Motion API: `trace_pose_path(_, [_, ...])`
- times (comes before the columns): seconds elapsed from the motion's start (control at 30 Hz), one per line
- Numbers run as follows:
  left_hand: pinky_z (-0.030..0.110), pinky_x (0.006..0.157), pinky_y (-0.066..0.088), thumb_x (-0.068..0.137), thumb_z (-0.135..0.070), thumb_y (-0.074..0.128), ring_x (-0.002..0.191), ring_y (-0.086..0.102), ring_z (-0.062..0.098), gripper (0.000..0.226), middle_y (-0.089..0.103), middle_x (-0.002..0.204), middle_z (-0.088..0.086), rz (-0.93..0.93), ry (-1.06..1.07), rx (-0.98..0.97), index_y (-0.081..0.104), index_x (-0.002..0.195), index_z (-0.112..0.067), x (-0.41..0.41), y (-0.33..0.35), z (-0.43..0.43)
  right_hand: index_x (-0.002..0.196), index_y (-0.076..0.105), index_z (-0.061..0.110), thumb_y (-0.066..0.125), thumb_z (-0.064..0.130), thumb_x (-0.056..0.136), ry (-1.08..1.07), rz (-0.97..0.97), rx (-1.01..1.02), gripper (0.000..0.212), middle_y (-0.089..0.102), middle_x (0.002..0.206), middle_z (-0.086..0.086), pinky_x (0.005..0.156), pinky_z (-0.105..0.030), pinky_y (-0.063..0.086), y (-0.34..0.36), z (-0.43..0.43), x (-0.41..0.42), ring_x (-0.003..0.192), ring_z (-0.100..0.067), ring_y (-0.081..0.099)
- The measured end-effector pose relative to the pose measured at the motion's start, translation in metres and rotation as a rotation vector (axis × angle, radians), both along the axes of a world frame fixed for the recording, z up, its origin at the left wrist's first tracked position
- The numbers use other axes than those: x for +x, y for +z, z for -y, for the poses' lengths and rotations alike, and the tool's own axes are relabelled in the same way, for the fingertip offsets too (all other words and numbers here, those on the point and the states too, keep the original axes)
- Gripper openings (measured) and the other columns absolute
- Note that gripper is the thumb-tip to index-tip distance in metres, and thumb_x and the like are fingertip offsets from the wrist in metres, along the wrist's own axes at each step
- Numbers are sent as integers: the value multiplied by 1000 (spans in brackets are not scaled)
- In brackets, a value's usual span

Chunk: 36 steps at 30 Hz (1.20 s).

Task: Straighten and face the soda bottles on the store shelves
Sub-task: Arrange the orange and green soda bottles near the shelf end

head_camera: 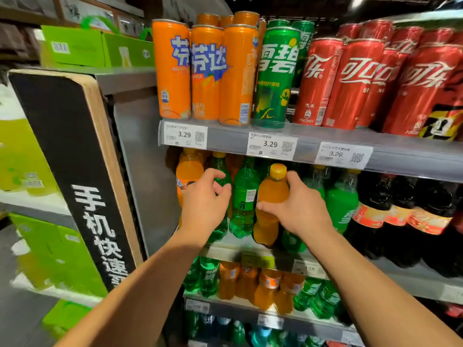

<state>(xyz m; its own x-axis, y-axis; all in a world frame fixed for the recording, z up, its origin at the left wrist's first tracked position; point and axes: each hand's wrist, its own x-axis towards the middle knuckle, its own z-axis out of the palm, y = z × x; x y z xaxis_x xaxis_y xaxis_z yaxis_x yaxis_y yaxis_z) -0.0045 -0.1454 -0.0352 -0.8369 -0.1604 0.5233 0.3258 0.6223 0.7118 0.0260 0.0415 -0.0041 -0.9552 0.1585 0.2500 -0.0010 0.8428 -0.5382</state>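
Observation:
On the middle shelf stand orange, green and dark cola bottles. My right hand grips an orange soda bottle with a yellow cap, thumb in front and fingers behind its neck; the bottle leans slightly at the shelf's front edge. My left hand curls round a green bottle at the left, mostly hidden by the hand. Between my hands stands another green bottle with its barcode side facing out. An orange bottle stands at the far left.
Above, a shelf holds orange, green and red cans with price tags on its edge. Below, a shelf carries small orange and green bottles. A black sign panel and green cartons stand at the left.

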Motion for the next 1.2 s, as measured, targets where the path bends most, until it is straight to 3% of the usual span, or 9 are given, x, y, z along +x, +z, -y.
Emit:
trace_pose_path(0.13, [38,71,50,86,-29,66,69,57,14,23,56,77,-8,-31,21,19,58,107,-28,-5,-1,13,109,38,28,81,59,65,-32,-23,61,69,53,100,-7,67,-36,44,-1,10,9,88,-34,59])
trace_pose_path(0.43, [39,70,52,79,-20,72,62,54,7,36,52,88,-9,-58,-127,35,56,110,-30,11,-9,12,100,35,31,81,50,69,-7,-121,75,59,44,70,14,61,-30,39,1,32,43,70,-22,49])
trace_pose_path(0.63, [34,88,51,60,-16,67,109,53,6,80,52,120,-14,121,-469,56,43,132,-38,41,-22,8,98,39,32,81,55,65,66,-199,26,58,58,76,10,54,-31,41,21,60,55,67,-19,56])
trace_pose_path(0.7, [32,82,53,55,-5,67,105,61,9,89,63,112,-13,200,-518,198,41,133,-41,44,-22,12,95,38,33,81,56,64,90,-188,-2,58,60,76,8,51,-29,41,23,72,54,67,-19,58])
trace_pose_path(0.77, [26,71,53,58,-3,69,92,66,10,84,69,98,-12,206,-460,218,43,128,-43,45,-23,21,94,38,34,80,59,62,114,-164,-31,59,60,77,8,50,-28,39,21,83,52,68,-18,58])
trace_pose_path(0.87, [23,74,54,66,-18,79,88,66,2,72,70,97,-17,174,-375,207,47,122,-47,47,-28,39,101,42,35,79,63,60,194,-97,-50,62,62,86,10,53,-24,39,11,95,45,72,-15,60])
trace_pose_path(1.03, [38,77,58,53,-44,82,81,68,2,64,70,89,-20,262,-260,297,53,109,-54,50,-45,69,129,52,30,83,48,69,399,111,-214,70,60,114,11,74,-28,48,1,87,18,75,-1,56])
trace_pose_path(1.1, [39,79,57,52,-50,83,81,67,0,64,69,90,-25,266,-216,293,50,106,-59,48,-51,76,127,57,26,85,36,72,395,148,-280,62,61,116,7,83,-36,54,-2,82,1,77,-6,60])
trace_pose_path(1.2, [35,80,56,57,-44,86,80,65,-3,61,67,89,-28,253,-213,265,48,101,-63,47,-52,77,113,62,23,77,24,78,207,18,-363,38,64,107,2,78,-36,57,-1,83,-24,80,-23,69])
